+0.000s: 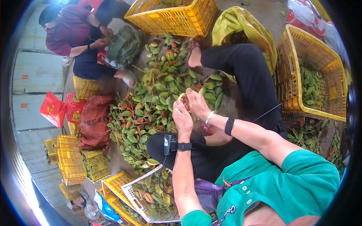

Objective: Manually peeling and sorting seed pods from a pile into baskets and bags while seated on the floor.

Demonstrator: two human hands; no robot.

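My left hand (182,117) and my right hand (198,104) meet over a heap of green seed pods (158,96). Between my fingertips is a split pod (184,100) with several round brown seeds showing inside. Both thumbs press along its near edge, and part of it is hidden behind my fingers. Beneath and beyond my hands, the heap mixes whole green pods with opened ones that show orange-red insides.
A yellow sack (246,25) with dark contents stands beyond my bent knee. Yellow crates holding pods stand at right (311,70) and top (175,19). A white crate (138,203) of pods sits near my left elbow. Another person (70,31) works at upper left.
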